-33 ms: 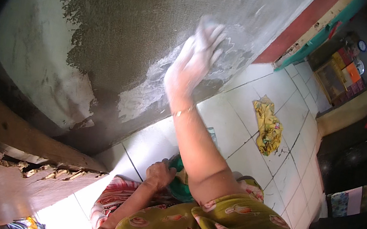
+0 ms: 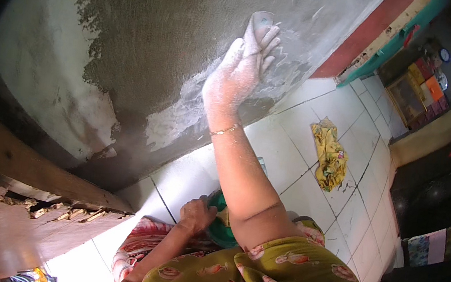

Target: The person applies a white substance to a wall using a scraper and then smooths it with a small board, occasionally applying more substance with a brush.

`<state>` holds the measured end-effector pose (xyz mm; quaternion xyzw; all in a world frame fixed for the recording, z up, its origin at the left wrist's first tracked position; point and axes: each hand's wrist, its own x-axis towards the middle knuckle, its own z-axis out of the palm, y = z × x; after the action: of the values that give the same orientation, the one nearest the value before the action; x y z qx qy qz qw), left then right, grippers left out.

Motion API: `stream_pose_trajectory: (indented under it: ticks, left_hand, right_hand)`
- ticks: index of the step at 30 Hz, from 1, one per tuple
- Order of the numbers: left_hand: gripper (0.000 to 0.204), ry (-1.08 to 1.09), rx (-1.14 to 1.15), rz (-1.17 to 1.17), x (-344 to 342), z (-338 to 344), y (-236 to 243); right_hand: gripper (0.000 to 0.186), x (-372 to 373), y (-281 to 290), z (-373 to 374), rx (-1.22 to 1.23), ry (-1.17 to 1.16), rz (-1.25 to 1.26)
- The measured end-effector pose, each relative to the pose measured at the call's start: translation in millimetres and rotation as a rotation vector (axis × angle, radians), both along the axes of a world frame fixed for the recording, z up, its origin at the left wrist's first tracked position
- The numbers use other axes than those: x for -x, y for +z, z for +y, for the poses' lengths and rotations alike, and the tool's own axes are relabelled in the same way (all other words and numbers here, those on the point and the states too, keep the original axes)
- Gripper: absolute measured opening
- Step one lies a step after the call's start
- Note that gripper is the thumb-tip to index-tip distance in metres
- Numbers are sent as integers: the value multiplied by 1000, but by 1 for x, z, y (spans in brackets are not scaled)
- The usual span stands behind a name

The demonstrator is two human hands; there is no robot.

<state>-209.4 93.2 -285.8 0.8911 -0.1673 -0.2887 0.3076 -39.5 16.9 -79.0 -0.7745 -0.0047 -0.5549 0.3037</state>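
My right hand (image 2: 238, 68), coated in white dust, presses a folded pale sheet (image 2: 261, 25), which looks like sandpaper, against the grey wall (image 2: 155, 27). Its fingers lie over the sheet, and the upper end sticks out past the fingertips. A whitish, patchy smear of plaster surrounds the hand on the wall. Low down, my left hand (image 2: 196, 215) is closed on the rim of a green tub (image 2: 218, 232). Something light brown sits inside the tub, partly covered by my right arm.
A crumpled yellow cloth (image 2: 328, 155) lies on the white floor tiles (image 2: 287, 150). A broken-edged wooden panel (image 2: 45, 191) stands at the left. Dark furniture (image 2: 432, 187) is at the right, with a cabinet (image 2: 407, 97) in the room beyond.
My right hand, smeared by motion before, now shows sharply, with the sheet a little higher on the wall. My left hand stays at the tub.
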Motion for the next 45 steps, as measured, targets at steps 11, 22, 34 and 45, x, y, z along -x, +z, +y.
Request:
stream_pose_trajectory:
  ticks: [11,22,34,45]
  left_hand:
    - [47,-22,-19,14,3,-2,-11]
    - [49,-146,-48,-65,-2,-11,-21]
    - [52,-147,-72,-7,-6,-4,-5]
    - [49,-131,-97,79,-2,-5,-12]
  right_hand:
    - [54,36,-58,17,313,45,206]
    - [58,67,-148,21,633,299,291]
    - [51,48,-83,46,354,267,245]
    - [48,40,-86,45,467,140,144]
